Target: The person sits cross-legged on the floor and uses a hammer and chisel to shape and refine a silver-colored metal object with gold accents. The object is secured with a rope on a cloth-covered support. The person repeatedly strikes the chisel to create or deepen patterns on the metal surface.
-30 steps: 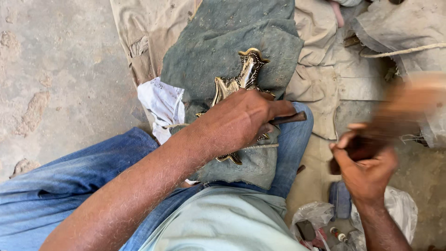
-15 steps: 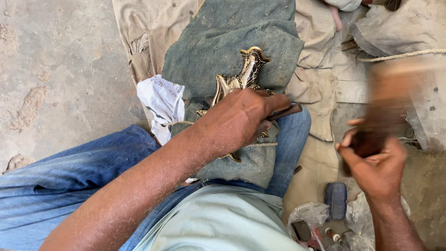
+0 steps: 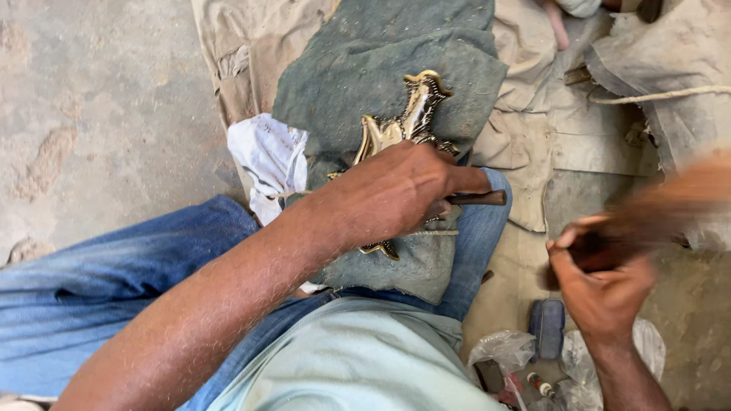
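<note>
A gold-coloured ornate metal piece (image 3: pixel 411 114) with dark patterned inlay lies on a grey-green cloth (image 3: pixel 365 76) draped over my knee. My left hand (image 3: pixel 396 190) rests on the piece and grips a slim dark tool (image 3: pixel 480 198) whose tip pokes out to the right. My right hand (image 3: pixel 601 285), lower right, is closed around a wooden mallet-like stick (image 3: pixel 670 202) that is blurred by motion. The lower part of the metal piece is hidden under my left hand.
A white crumpled rag (image 3: pixel 266 160) lies left of the piece. Beige cloths (image 3: pixel 533 99) cover the ground ahead. A small dark blue block (image 3: pixel 547 327) and plastic bags (image 3: pixel 502 354) with small items sit by my right leg. Bare concrete floor (image 3: pixel 91 114) spreads to the left.
My right hand with the wooden stick has shifted a little, its blurred end swinging between raised and lowered positions. My left hand stays pressed on the metal piece.
</note>
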